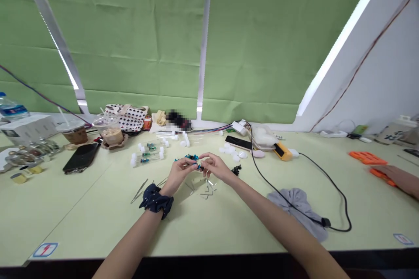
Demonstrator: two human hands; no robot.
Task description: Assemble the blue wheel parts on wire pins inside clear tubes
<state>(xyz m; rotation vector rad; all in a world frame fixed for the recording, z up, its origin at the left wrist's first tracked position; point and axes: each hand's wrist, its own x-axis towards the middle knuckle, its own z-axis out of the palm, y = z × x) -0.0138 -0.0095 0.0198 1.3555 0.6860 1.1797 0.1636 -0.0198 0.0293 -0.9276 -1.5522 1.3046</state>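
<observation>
Near the middle of the pale green table (108,222), my left hand (180,174) and my right hand (214,168) meet, both with fingers pinched on a small blue-and-black part (199,166). More blue parts (191,157) lie just behind my fingers. Below the hands are bent metal hex keys (208,189), and thin metal rods (139,192) rest left of my left wrist, which wears a dark scrunchie. A pile of small black pieces (236,169) sits beside my right wrist. Behind and to the left stand clear tubes with white caps (149,161).
White round caps (233,151), a phone (238,142) and a yellow device (282,151) lie behind right. A black cable crosses a grey cloth (299,209). Drinks (111,135) and another phone (81,157) stand left. A person's hand (397,178) is at far right.
</observation>
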